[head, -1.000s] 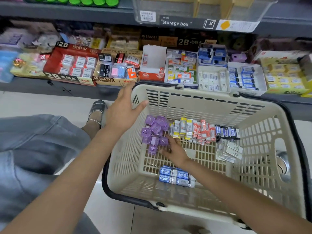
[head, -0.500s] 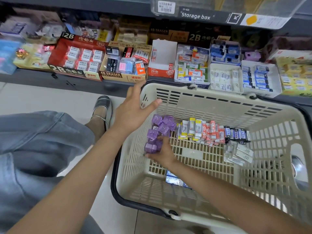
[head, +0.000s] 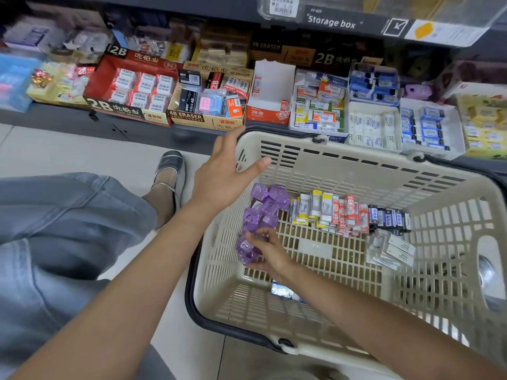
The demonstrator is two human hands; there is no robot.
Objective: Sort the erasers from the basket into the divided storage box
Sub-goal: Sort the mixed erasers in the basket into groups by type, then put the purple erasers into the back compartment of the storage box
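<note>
**Grab risk: too many purple erasers in one pinch**

Right hand is down in the basket, fingers curled round the lower end of the purple erasers. How many it actually has hold of, can't tell. Left hand has fingers spread and relaxed, resting at the far-left rim, holding nothing.

Risks:
- Purple pieces look small and glossy; a loose multi-piece pinch could shed some on the lift. The floor is slotted, so one could wedge.
- They sit against the left wall; dragging up that wall could knock pieces free.
- The yellow/red eraser row is just beside the purple heap; a sideways sweep would topple it.
- Left hand looks to be steadying only. Basket could tip if leaned on.

Room: the middle of the floor is open; lift straight up there. The storage box is on the shelf above, well apart, so it's a long carry over the rim.
</note>
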